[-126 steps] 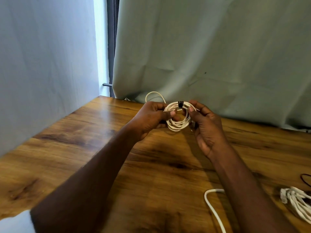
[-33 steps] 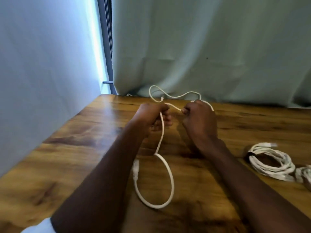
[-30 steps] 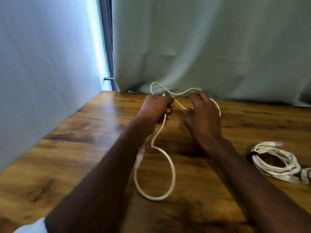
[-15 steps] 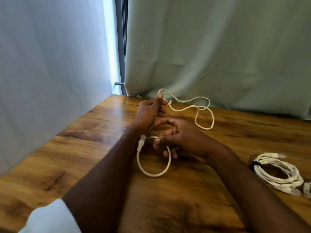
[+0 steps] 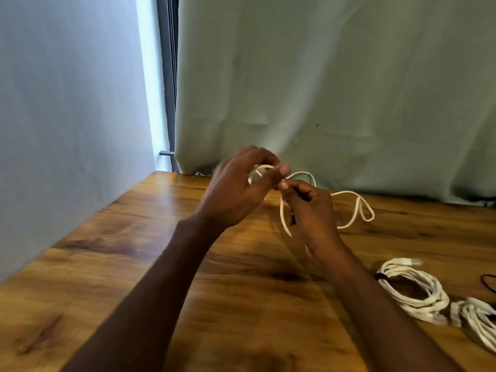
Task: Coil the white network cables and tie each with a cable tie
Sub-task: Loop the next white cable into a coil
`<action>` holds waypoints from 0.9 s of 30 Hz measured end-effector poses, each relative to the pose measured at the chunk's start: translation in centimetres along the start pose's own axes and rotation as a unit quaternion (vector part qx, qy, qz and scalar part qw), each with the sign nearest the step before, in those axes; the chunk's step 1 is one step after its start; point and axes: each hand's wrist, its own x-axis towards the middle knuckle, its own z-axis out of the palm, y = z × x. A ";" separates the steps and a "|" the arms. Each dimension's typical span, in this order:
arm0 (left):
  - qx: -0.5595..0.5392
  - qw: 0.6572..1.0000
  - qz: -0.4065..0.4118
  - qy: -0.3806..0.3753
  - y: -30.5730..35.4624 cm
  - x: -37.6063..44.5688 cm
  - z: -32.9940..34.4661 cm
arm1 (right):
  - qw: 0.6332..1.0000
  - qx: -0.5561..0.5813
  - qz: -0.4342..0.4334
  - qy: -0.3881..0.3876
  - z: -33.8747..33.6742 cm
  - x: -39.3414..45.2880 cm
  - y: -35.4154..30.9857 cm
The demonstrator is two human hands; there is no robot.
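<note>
A loose white network cable [image 5: 359, 208] trails across the back of the wooden table [image 5: 107, 264] and rises into both hands. My left hand [image 5: 239, 189] is lifted above the table with its fingers curled round a first small loop of the cable. My right hand [image 5: 308, 210] pinches the same cable just to the right, a strand hanging down beside its palm. A coiled white cable with a black tie [image 5: 413, 288] lies at the right, and another white coil [image 5: 477, 323] lies at the right edge.
Pale green curtains hang close behind the table's back edge, and a light fabric screen stands along its left edge. A thin dark loop [image 5: 488, 283] lies at the far right edge. Bare wood stretches across the left and front of the table.
Both hands have lifted from the table and come together, drawing the cable's near loop up into the left hand. The loose length at the back has shifted right.
</note>
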 end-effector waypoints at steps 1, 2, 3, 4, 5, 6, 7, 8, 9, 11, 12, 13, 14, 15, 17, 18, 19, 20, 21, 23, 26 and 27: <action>-0.044 0.998 -0.022 -0.037 -0.3 -0.1 0.4 | 1.000 -0.024 -0.015 0.011 -0.1 0.3 0.1; -0.098 0.993 -0.052 -0.050 -0.6 -0.1 0.8 | 0.999 -0.040 -0.026 0.017 -0.2 0.5 0.3; -0.153 0.983 -0.086 -0.048 -0.9 -0.1 1.1 | 0.998 -0.040 -0.034 0.017 -0.3 0.8 0.4; -0.194 0.973 -0.122 -0.041 -1.1 -0.1 1.2 | 0.999 -0.021 -0.036 0.013 -0.3 0.9 0.5; -0.217 0.963 -0.156 -0.041 -1.3 -0.2 1.4 | 0.999 0.004 -0.037 0.008 -0.3 1.0 0.5; -0.216 0.959 -0.177 -0.051 -1.4 -0.3 1.6 | 0.999 0.020 -0.036 0.002 -0.2 1.0 0.5; -0.203 0.959 -0.187 -0.064 -1.6 -0.4 1.6 | 0.999 0.021 -0.034 0.000 -0.2 0.9 0.5; -0.199 0.958 -0.192 -0.073 -1.8 -0.6 1.6 | 0.999 0.013 -0.032 0.003 -0.3 0.9 0.6; -0.223 0.951 -0.203 -0.074 -1.9 -0.7 1.4 | 0.999 0.003 -0.031 0.014 -0.3 0.9 0.7; -0.390 0.882 -0.256 -0.059 -1.9 -0.6 0.7 | 0.998 -0.020 -0.032 0.048 -0.6 1.2 1.0; -0.493 0.823 -0.277 -0.049 -1.8 -0.4 0.1 | 0.996 -0.051 -0.040 0.062 -0.6 1.3 1.1; -0.573 0.767 -0.286 -0.038 -1.6 -0.2 -0.3 | 0.991 -0.101 -0.056 0.070 -0.7 1.3 1.1; -0.624 0.727 -0.285 -0.026 -1.6 0.0 -0.6 | 0.981 -0.165 -0.076 0.069 -0.6 1.2 1.3; -0.654 0.703 -0.278 -0.013 -1.6 0.1 -0.7 | 0.965 -0.237 -0.098 0.063 -0.5 0.9 1.4; -0.669 0.693 -0.269 0.010 -1.7 0.2 -0.5 | 0.916 -0.374 -0.144 0.031 -0.2 0.0 1.5; -0.671 0.690 -0.269 0.023 -1.9 0.2 -0.4 | 0.894 -0.418 -0.159 -0.001 0.0 -0.2 1.6; -0.677 0.684 -0.269 0.034 -2.0 0.3 -0.3 | 0.879 -0.447 -0.162 -0.043 0.2 -0.5 1.6; -0.680 0.681 -0.266 0.043 -2.2 0.3 -0.1 | 0.864 -0.470 -0.158 -0.089 0.5 -0.7 1.7; -0.679 0.685 -0.259 0.043 -2.4 0.2 -0.1 | 0.847 -0.488 -0.163 -0.134 0.6 -0.9 1.7; -0.640 0.727 -0.248 0.029 -2.7 0.2 0.0 | 0.811 -0.509 -0.206 -0.201 1.0 -1.3 2.0; -0.446 0.860 -0.248 -0.001 -3.2 -0.1 0.7 | 0.787 -0.490 -0.283 -0.246 1.5 -2.0 1.7; -0.375 0.893 -0.249 -0.025 -3.2 -0.3 0.8 | 0.792 -0.471 -0.299 -0.249 1.6 -2.1 1.4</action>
